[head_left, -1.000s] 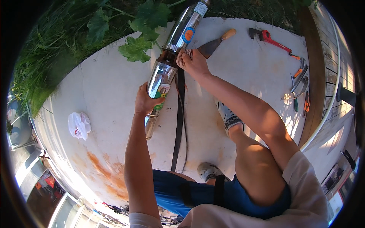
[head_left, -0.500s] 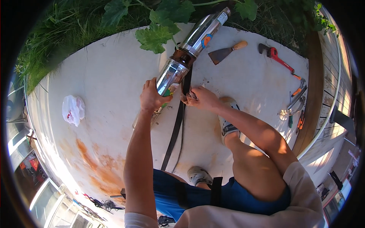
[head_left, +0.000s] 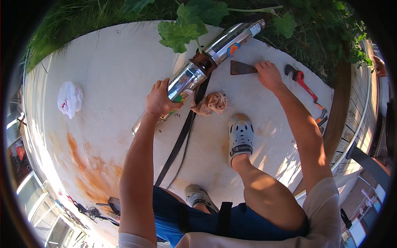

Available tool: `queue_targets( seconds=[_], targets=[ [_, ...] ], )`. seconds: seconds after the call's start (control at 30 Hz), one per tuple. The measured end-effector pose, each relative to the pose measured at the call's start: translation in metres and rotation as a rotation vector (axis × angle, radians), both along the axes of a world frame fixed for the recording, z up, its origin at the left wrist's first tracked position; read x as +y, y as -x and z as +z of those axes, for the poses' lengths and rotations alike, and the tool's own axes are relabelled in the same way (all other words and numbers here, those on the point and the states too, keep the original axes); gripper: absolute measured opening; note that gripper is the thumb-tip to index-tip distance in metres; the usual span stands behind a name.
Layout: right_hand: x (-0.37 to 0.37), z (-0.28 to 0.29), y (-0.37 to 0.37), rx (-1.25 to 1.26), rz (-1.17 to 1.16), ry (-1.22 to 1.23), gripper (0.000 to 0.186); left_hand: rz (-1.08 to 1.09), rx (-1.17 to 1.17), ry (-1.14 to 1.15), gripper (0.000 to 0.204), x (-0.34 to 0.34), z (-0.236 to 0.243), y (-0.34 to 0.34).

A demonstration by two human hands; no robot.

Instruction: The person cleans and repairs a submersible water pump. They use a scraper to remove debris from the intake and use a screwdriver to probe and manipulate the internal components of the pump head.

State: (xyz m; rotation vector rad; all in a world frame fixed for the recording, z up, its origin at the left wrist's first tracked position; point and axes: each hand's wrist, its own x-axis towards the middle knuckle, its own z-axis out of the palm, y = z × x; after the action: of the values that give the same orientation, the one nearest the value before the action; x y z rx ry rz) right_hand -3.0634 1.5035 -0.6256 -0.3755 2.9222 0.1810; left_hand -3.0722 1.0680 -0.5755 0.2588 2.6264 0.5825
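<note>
A long shiny submersible pump [head_left: 186, 78] lies slantwise on the pale slab, with a dark reddish-brown gap section between its two metal cylinders. My left hand [head_left: 160, 99] is wrapped round its nearer cylinder. Out to the right, my right hand [head_left: 269, 75] has closed on the handle of a scraper [head_left: 242, 67]; its rusty blade points left and the handle is hidden by my fingers. A crumpled, dirty pinkish rag [head_left: 213, 103] lies beside the pump, partly over a flat black cable or strap [head_left: 178, 144] that runs toward me.
Right of the scraper lie a red pipe wrench [head_left: 303, 82] and more hand tools [head_left: 321, 118]. A white plastic bag [head_left: 70, 99] sits far left. Broad leaves [head_left: 182, 33] overhang the pump's far part. My shoe [head_left: 240, 134] stands near the rag. Rusty stains mark the slab's lower left.
My right hand has let go of the rag, leaving it beside the pump, and has moved right and away from me to grasp the scraper. The left hand stays on the pump.
</note>
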Motion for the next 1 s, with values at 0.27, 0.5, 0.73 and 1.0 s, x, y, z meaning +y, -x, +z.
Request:
queue_targets(
  seconds=[0.27,0.5,0.73,1.0],
  targets=[
    [-0.066,0.054,-0.058,-0.166,-0.237,0.778,0.026,-0.008,-0.015,0.034,0.093,0.002,0.006,0.000],
    [-0.111,0.060,-0.035,-0.073,-0.223,0.392,0.028,0.024,-0.005,-0.007,0.091,0.001,0.002,-0.003],
    [-0.147,0.094,-0.036,-0.491,-0.691,0.741,0.043,0.028,-0.045,0.002,0.090,-0.001,0.006,-0.003],
    [-0.155,0.102,-0.033,-0.810,-0.989,0.963,0.039,0.022,-0.010,0.021,0.089,0.000,0.008,-0.005]
  ],
)
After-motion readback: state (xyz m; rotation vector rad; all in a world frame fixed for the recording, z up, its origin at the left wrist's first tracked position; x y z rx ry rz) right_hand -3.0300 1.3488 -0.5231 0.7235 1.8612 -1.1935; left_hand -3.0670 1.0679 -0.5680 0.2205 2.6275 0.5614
